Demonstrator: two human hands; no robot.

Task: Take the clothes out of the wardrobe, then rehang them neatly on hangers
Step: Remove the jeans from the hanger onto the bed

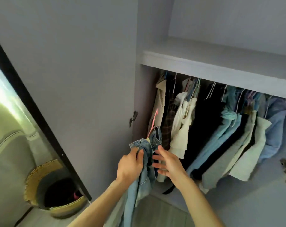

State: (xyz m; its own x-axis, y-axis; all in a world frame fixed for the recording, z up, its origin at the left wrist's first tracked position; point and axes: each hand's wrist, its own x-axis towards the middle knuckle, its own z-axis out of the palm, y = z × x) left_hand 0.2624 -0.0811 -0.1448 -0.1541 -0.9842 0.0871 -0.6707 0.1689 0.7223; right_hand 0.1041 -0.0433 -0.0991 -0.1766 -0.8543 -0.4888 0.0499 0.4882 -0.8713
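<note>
Open wardrobe (204, 66), denim jeans (144, 177) held at its left end.
Hanging clothes (229, 128) fill the rail. The left hand (130, 164) grips the jeans' waistband, the right hand (168, 163) is spread loose alongside, and a pink hanger (153, 123) pokes up above.

1. I take this for a home, most likely a bedroom or dressing corner: I am looking into a built-in wardrobe (142, 95) with pale lilac panels.
2. A packed row of everyday clothes (221, 128) hangs inside on thin hangers (211, 90) under a shelf (204, 68). I can make out a plaid piece, white tops, and pale blue and grey garments.
3. The wardrobe door (73, 79) stands open on the left, with a metal hinge (133, 118) at its edge.
4. A woven basket (40, 167) with something dark inside stands low down beside that door, near a pale wood-look floor (155, 215).
</note>
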